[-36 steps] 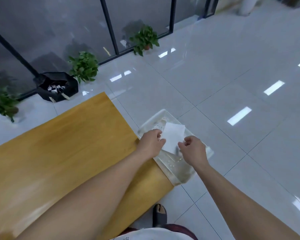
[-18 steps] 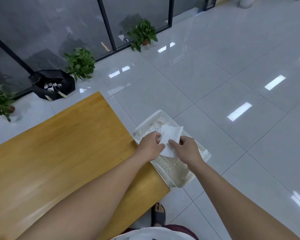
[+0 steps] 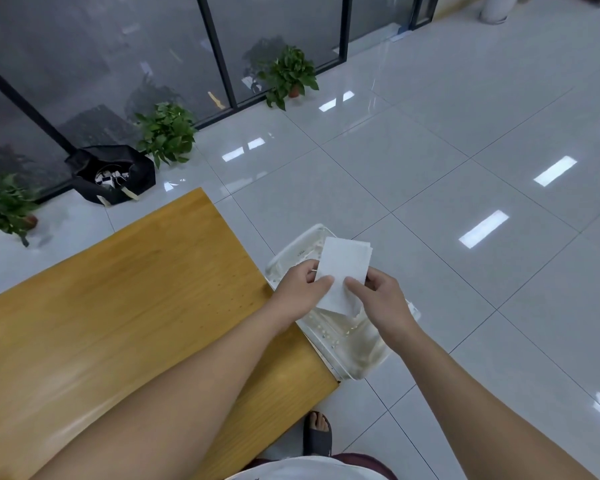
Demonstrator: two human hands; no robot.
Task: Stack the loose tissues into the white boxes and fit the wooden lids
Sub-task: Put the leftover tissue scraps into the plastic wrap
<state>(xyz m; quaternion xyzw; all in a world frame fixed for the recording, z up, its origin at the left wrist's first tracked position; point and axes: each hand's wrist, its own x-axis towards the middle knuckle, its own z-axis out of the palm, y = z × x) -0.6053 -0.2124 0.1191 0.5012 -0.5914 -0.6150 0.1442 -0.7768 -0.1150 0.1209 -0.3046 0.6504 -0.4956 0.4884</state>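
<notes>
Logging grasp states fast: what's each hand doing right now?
Left hand: pinches the left edge of the tissue stack, thumb on top.
Right hand: pinches the same stack's right edge, thumb on top.

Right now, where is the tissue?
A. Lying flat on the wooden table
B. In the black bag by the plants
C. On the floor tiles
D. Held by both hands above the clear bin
D: the left hand and right hand both pinch the tissue over the clear bin, off the table.
</notes>
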